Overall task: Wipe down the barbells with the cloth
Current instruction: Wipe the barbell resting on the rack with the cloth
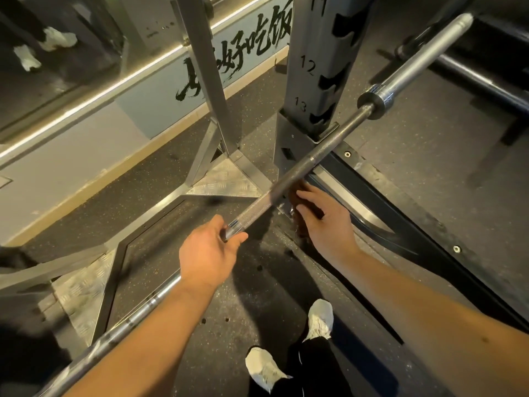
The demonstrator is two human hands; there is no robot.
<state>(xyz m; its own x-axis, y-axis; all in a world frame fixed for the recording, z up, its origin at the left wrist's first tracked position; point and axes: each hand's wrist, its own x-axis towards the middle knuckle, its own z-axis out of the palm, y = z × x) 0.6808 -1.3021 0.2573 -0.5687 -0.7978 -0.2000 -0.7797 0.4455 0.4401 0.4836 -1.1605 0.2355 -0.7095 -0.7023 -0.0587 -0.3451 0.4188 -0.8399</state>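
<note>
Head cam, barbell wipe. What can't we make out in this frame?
Cloth: head view, only a dark brown patch shows. The right hand and barbell cover the rest, so grip and bar contact are unclear.
Barbell's near end: head view, under the left forearm, then cut off by the bottom-left edge.
Left hand: head view, fingertips hidden behind the bar it grips.
Wall lettering: head view, cut by the rack uprights and top edge.

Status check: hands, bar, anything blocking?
Left hand grips barbell shaft. Right hand holds dark cloth up by the bar, contact unclear. Rack upright close behind; shaft itself unobstructed.
</note>
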